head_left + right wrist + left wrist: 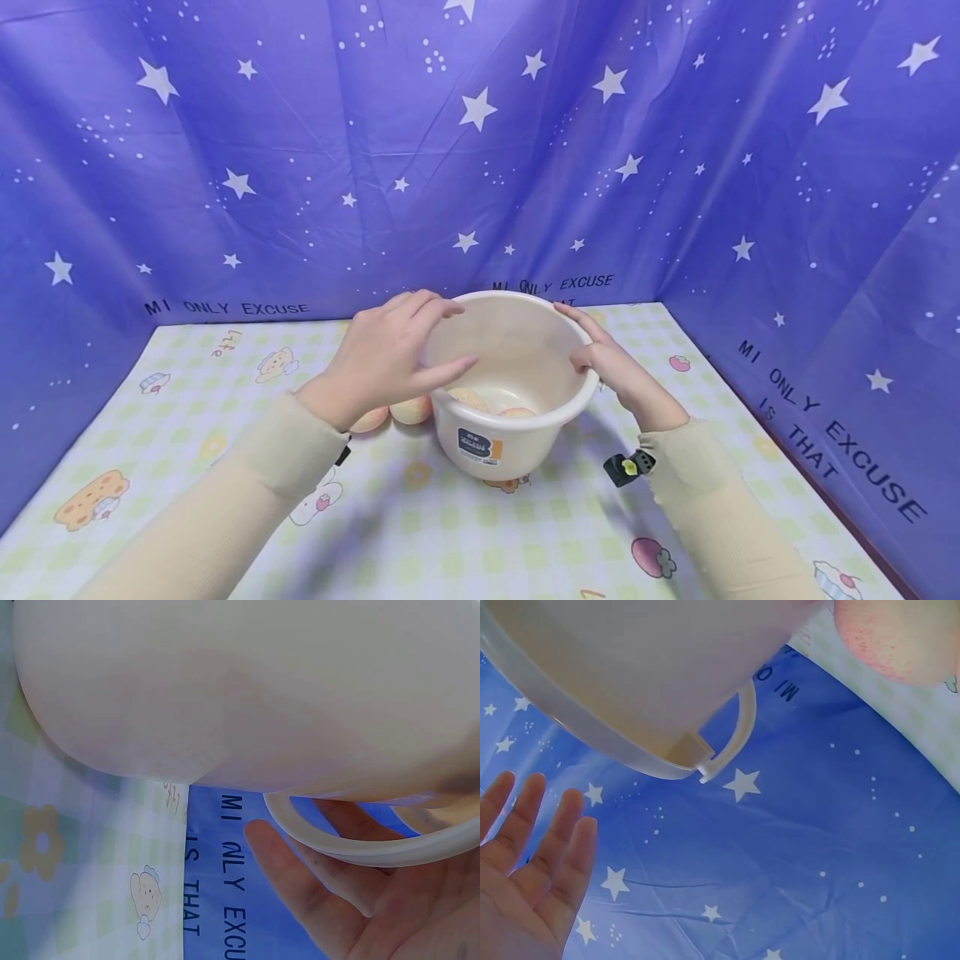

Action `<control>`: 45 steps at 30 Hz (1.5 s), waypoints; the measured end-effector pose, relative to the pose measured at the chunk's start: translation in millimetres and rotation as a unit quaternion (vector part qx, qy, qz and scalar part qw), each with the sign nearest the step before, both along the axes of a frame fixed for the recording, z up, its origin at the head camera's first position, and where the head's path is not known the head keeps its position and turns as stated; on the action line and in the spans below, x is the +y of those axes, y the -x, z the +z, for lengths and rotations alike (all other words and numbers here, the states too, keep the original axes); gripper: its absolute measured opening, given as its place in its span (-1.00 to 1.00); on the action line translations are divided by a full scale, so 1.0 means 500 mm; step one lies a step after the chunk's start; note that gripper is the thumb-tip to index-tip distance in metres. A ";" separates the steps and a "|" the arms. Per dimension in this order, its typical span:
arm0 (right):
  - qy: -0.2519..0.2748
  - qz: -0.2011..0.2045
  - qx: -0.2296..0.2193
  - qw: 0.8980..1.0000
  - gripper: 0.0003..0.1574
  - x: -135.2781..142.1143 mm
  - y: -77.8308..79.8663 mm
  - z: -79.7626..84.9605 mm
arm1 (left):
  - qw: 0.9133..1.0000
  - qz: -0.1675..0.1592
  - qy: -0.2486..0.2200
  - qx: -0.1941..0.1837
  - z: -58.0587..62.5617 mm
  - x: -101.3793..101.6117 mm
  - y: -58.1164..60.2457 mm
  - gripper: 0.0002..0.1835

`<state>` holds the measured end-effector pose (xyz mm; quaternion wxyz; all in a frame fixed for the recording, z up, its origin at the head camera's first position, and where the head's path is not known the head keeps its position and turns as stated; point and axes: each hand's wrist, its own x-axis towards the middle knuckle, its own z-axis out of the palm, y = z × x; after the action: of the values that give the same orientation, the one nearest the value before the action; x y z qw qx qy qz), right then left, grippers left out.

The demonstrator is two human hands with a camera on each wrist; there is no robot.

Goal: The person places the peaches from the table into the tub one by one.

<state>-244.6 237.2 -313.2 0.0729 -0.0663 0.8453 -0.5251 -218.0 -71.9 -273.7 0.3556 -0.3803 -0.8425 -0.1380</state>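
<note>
White bucket is between left grip, spread wide, and right grip, holding its rim.

A white bucket fills most of the view, its rounded base over the tabletop and its wall crossing the edge where the tabletop meets a blue backdrop. Black lettering runs along the backdrop beside that edge. A yellow flower and, nearer the edge, a cartoon figure are printed on the green-checked cover. The right hand is at the bucket's curved handle, fingers partly behind it, one showing through the loop.
</note>
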 end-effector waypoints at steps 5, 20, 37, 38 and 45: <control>0.001 0.001 0.002 1.000 0.28 -0.001 -0.001 0.001 | 1.000 0.006 -0.006 -0.006 -0.003 -0.011 0.000 -0.39; -0.005 -0.002 0.003 1.000 0.28 0.001 -0.003 0.000 | 1.000 0.013 -0.012 -0.013 -0.015 -0.045 -0.003 -0.38; -0.009 -0.003 0.002 1.000 0.28 0.001 0.000 -0.002 | 0.999 0.029 -0.030 -0.014 -0.051 -0.083 -0.002 -0.40; -0.009 -0.003 0.002 1.000 0.28 0.001 0.000 -0.002 | 0.999 0.031 -0.030 -0.015 -0.053 -0.085 -0.002 -0.40; -0.008 -0.001 0.001 1.000 0.29 0.000 -0.001 0.000 | 0.998 0.040 -0.037 -0.013 -0.065 -0.096 0.001 -0.43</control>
<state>-244.2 237.2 -313.2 0.0722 -0.0652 0.8494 -0.5188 -218.4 -119.8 -306.2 0.3641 -0.3310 -0.8558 -0.1596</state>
